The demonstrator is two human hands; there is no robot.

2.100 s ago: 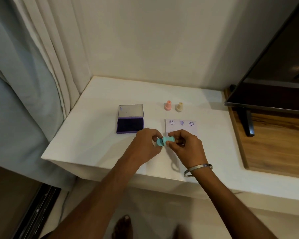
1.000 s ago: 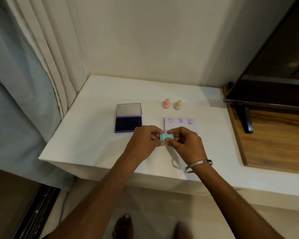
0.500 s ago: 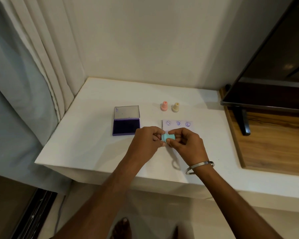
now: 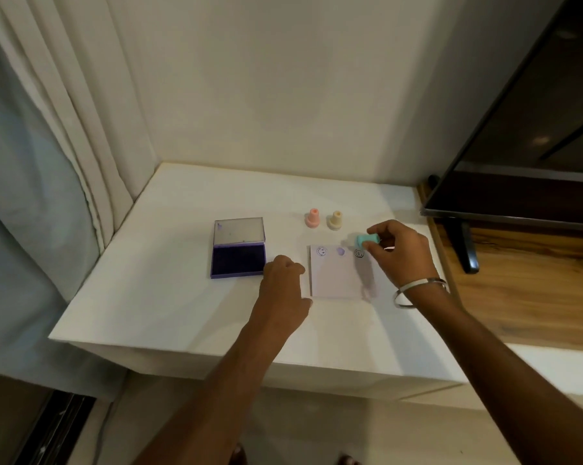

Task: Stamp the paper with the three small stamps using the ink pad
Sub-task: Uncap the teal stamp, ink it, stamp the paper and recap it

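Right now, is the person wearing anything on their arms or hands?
Yes. A thin, plain silver bangle circles the wrist behind the right hand. The left hand and its wrist have nothing on them. Both forearms are bare, with no sleeves showing. I can't see any rings or a watch.

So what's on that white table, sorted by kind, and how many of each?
Small stamps: 3 (pink, cream, teal held in the right hand)
Ink pads: 1
Papers: 1
Total: 5
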